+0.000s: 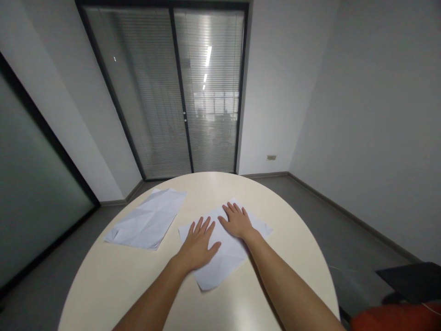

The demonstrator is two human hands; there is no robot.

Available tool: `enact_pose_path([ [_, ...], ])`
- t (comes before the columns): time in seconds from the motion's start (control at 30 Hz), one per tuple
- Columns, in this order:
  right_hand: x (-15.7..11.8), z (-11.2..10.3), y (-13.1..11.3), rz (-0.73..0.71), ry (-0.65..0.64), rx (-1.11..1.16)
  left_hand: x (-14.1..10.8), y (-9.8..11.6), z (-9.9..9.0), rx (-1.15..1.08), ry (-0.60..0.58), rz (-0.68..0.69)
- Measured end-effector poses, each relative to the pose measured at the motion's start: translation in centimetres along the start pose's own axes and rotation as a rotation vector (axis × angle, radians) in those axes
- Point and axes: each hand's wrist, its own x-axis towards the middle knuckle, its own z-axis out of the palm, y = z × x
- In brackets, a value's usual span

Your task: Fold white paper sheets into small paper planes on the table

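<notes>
A creased white sheet of paper (223, 257) lies at an angle in the middle of the round table. My left hand (199, 246) rests on its left part, palm down, fingers spread. Farther up the sheet, my right hand (237, 221) lies flat with its fingers apart, close to the far corner. Both hands cover parts of the paper. To the left, a stack of creased white sheets (148, 220) lies on the table, apart from my hands.
The cream round table (268, 285) fills the lower middle. Beyond it stands a glass door with blinds (210, 138). At the lower right are a dark flat object (413, 280) and something red-orange (389, 318). White walls (372, 138) stand around.
</notes>
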Motion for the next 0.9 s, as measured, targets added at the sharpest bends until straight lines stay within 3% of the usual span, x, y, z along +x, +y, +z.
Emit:
enact_pose_path([
  [0.17, 1.4, 0.0, 1.4, 0.135, 0.057, -0.016, 0.2, -0.7, 0.2, -0.006, 0.01, 0.031],
  [0.3, 1.0, -0.4, 0.9, 0.157, 0.139, -0.035, 0.3, -0.4, 0.1, -0.001, 0.001, 0.026],
  [0.43, -0.8, -0.6, -1.2, -0.025, 0.204, -0.029, 0.7, 0.3, 0.5, 0.049, 0.067, -0.121],
  [0.53, -2.2, -0.1, -2.7, -0.191, 0.114, 0.017, 1.1, 0.7, 0.8, 0.1, 0.124, -0.265],
  [0.63, -2.5, 0.5, -2.9, -0.199, -0.016, 0.017, 1.1, 0.5, 0.7, 0.123, 0.151, -0.303],
  [0.83, -0.8, -0.2, 0.3, 0.145, 0.009, -0.06, 0.5, -1.3, -0.4, 0.119, 0.197, -0.239],
  [0.9, -0.5, -0.5, 1.2, 0.181, 0.023, -0.073, 0.4, -2.1, -0.7, 0.135, 0.228, -0.265],
])
